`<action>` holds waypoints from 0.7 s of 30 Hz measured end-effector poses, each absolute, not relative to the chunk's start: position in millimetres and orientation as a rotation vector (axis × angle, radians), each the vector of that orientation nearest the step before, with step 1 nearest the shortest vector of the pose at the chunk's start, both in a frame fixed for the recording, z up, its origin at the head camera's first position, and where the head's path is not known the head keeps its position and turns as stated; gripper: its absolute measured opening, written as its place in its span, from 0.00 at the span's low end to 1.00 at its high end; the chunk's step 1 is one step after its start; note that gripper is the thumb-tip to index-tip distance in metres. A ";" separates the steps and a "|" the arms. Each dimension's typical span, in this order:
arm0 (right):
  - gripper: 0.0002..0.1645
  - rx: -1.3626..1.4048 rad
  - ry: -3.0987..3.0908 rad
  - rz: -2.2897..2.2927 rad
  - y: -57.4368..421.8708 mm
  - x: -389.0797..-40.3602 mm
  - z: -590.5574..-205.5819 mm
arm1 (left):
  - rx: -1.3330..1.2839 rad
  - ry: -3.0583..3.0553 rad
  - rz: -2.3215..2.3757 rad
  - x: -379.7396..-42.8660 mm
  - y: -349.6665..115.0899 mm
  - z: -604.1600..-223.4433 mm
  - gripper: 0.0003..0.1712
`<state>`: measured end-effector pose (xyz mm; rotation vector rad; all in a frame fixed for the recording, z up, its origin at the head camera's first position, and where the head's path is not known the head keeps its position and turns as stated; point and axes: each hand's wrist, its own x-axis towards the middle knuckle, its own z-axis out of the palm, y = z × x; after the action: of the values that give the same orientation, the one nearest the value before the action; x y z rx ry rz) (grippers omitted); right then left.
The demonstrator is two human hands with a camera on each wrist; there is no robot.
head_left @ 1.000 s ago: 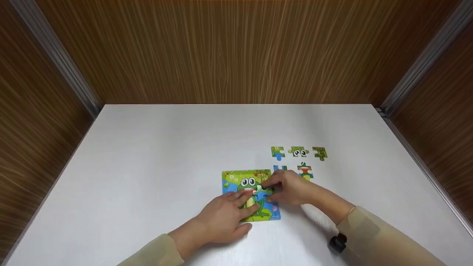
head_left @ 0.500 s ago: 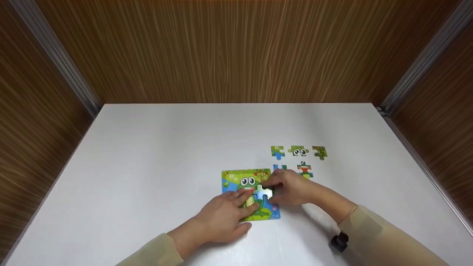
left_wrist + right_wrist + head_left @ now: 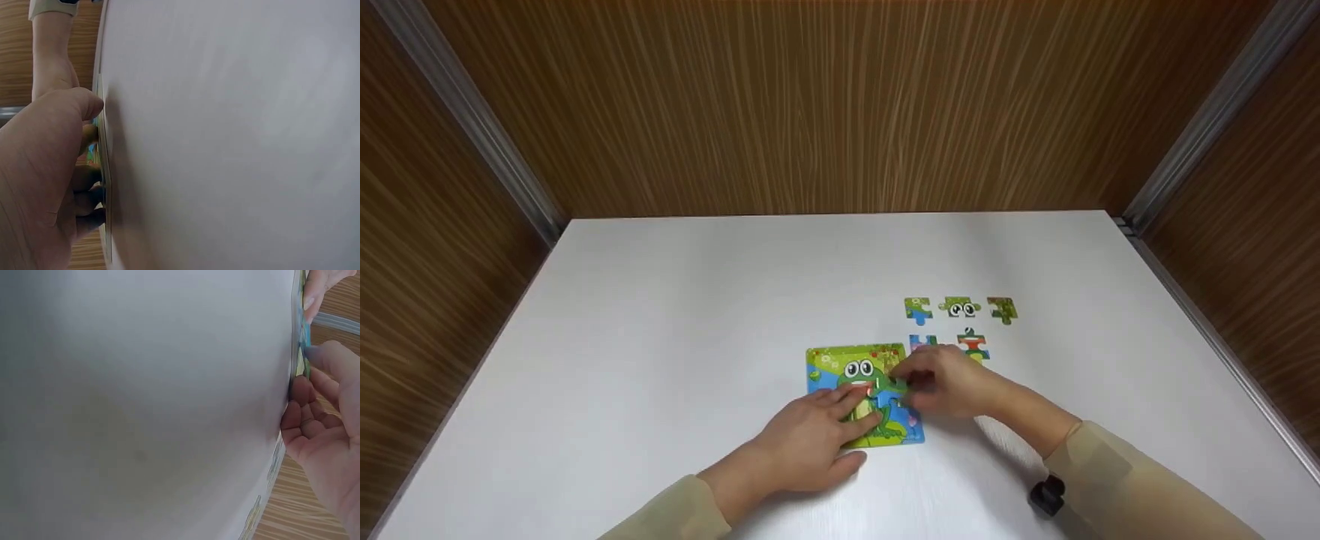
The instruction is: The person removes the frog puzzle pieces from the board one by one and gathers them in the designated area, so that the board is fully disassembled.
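Observation:
A square frog puzzle (image 3: 847,352) in a shallow tray lies on the white table in the head view. My left hand (image 3: 810,439) rests on its lower left, fingers spread and fairly straight across the frog's mouth and belly. At the puzzle's right side, my right hand (image 3: 956,382) pinches a green-and-blue puzzle piece (image 3: 895,387) between thumb and fingers. Whether that piece lies flush cannot be told. In the left wrist view the tray edge (image 3: 106,185) is seen side-on beneath the left fingers. The right wrist view shows the right hand (image 3: 332,422) curled at the tray's edge.
Several loose puzzle pieces lie beyond the right hand: a green-blue corner piece (image 3: 918,309), an eyes piece (image 3: 959,308), a dark green corner piece (image 3: 1003,309), a red mouth piece (image 3: 972,343) and a blue piece (image 3: 921,341), partly hidden. Wood-grain panels (image 3: 840,105) surround the table.
The piece in the right hand flashed white with glare half a second ago; now its green and blue print shows, so its tilt has changed. The left hand stays put on the puzzle.

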<state>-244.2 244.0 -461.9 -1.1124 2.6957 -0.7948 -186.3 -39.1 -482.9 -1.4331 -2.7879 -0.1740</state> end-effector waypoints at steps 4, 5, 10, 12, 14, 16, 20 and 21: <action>0.28 -1.093 2.646 -0.775 243.7 -244.1 -459.6 | -1.431 -2.806 -0.184 -186.8 -39.5 -483.3 0.32; 0.28 -1.086 2.633 -0.774 243.4 -244.0 -459.4 | -1.432 -2.813 -0.191 -186.8 -39.7 -482.9 0.32; 0.27 -1.048 2.615 -0.796 242.8 -242.7 -460.8 | -1.428 -2.827 -0.210 -186.6 -39.9 -481.9 0.32; 0.28 -1.018 2.632 -0.790 243.4 -241.7 -461.5 | -1.427 -2.820 -0.206 -186.3 -39.8 -481.6 0.32; 0.30 -1.001 2.651 -0.781 244.4 -241.0 -462.2 | -1.427 -2.809 -0.195 -186.1 -39.6 -481.3 0.32; 0.30 -0.992 2.662 -0.777 245.1 -240.6 -462.5 | -1.429 -2.798 -0.191 -186.0 -39.3 -481.0 0.32; 0.27 -1.002 2.662 -0.787 245.5 -240.5 -462.7 | -1.425 -2.805 -0.190 -185.7 -38.5 -480.9 0.32; 0.26 -1.005 2.662 -0.789 245.5 -240.6 -462.8 | -1.423 -2.808 -0.189 -185.6 -38.3 -480.9 0.32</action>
<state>-240.6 245.5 -462.8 -1.0047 2.6618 -0.7891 -185.6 -38.3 -480.9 -1.4234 -2.8080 -0.1893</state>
